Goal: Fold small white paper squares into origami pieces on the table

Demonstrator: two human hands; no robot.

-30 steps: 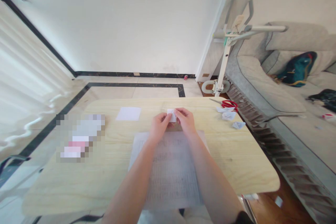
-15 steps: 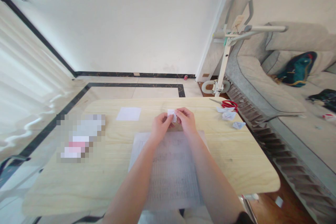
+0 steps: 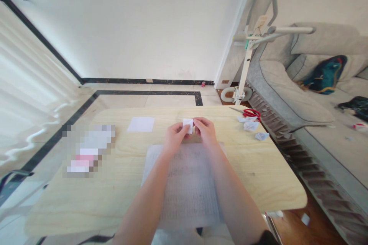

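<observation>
A small folded white paper (image 3: 188, 124) is pinched by my left hand (image 3: 176, 136), the thumb lying across its front. My right hand (image 3: 206, 131) is closed at the paper's upper right edge, with thumb and index fingertip pressed together there. Both hands are above the far middle of the wooden table (image 3: 120, 183). Beneath my forearms lies a large printed sheet (image 3: 189, 187). A flat white paper sheet (image 3: 140, 124) rests to the left of my hands. Several folded white paper pieces (image 3: 250, 125) lie to the right.
Red-handled scissors (image 3: 251, 114) lie at the table's far right, beside the folded pieces. A blurred-out, pixelated item (image 3: 89, 149) is on the left side. Beyond the table stand a white exercise machine (image 3: 244, 69) and a grey sofa (image 3: 293, 103).
My right thumb has slid off the front of the paper toward its upper right edge, so more of the paper shows. My left hand keeps its pinch nearly in place.
</observation>
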